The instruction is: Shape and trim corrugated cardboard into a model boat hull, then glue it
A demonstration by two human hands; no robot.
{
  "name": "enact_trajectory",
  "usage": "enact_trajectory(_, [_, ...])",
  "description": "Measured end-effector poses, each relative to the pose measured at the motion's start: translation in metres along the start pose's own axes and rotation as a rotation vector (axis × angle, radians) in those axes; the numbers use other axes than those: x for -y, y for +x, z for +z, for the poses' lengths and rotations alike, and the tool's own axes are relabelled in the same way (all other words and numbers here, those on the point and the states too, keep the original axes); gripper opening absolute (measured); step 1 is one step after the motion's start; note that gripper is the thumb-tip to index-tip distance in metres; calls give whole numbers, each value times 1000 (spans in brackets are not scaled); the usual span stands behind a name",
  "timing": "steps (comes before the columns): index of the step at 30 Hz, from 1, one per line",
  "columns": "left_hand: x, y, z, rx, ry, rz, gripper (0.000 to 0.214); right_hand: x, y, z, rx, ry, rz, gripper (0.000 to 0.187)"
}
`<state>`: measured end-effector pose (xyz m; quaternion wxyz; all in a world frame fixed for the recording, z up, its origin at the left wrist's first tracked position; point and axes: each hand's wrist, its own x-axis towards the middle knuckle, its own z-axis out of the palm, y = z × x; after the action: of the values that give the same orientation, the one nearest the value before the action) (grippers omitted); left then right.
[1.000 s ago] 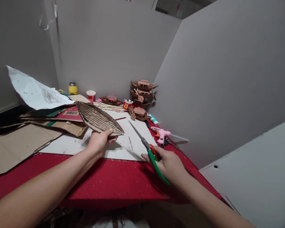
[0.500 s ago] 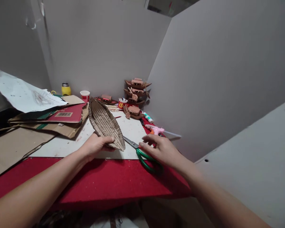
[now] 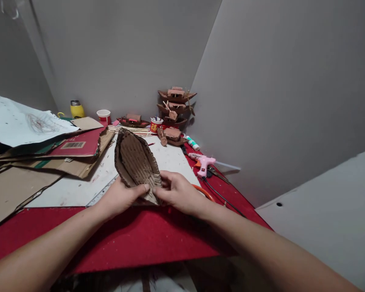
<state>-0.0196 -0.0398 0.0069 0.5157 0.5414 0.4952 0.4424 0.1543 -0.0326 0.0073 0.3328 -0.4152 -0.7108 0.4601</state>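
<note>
A boat-shaped hull of corrugated cardboard [image 3: 136,156], ribbed inside, is tilted up over the near part of the table. At its lower left side my left hand [image 3: 121,196] grips it, thumb pressed on the inner floor. My right hand [image 3: 178,192] pinches the near pointed end, with the thumb inside and fingers behind the wall. Partly hidden behind my right hand is a curved orange loop [image 3: 204,192]. A metal ruler [image 3: 101,190] lies by my left wrist.
Stacked cardboard sheets [image 3: 61,162] with paper on top lie left. Finished model boats [image 3: 176,107] stand at the back, near a red cup [image 3: 156,125] and thin sticks [image 3: 136,132]. A pink glue gun [image 3: 204,162] with its cord lies right, beside the wall.
My right hand has moved left from beside the green-handled scissors onto the hull's near end. Those scissors no longer show. The view has shifted slightly, and the orange loop and ruler now show.
</note>
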Motion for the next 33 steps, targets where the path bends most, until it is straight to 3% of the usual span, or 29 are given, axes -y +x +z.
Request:
enact_trajectory(3, [1,4,-1,9,-57,-9,36,-3,9,0,95,107,49,12])
enact_trajectory(6, [-1,6,-3,70,-147,-72,34,-1,17,-5,161,64,111,16])
enact_trajectory(10, [-3,5,-6,237,-204,-188,36,9,24,-18,41,-49,33,27])
enact_trajectory(13, [-3,1,-6,341,-155,-287,30,12,25,-20,-28,51,-22,27])
enact_trajectory(18, [-4,-3,-3,298,-74,-312,35,1,24,-15,-2,280,70,16])
enact_trajectory(22, [-3,-4,3,284,-197,-303,34,-3,22,-13,14,333,67,19])
enact_trajectory(25, [-1,-3,4,264,-222,-292,35,2,21,-15,-23,278,40,21])
enact_trajectory(29, [-1,-4,2,325,-142,-331,33,10,20,-21,-184,78,-125,30])
enact_trajectory(33, [-1,-7,1,320,-38,-354,35,12,20,-24,-177,38,-176,28])
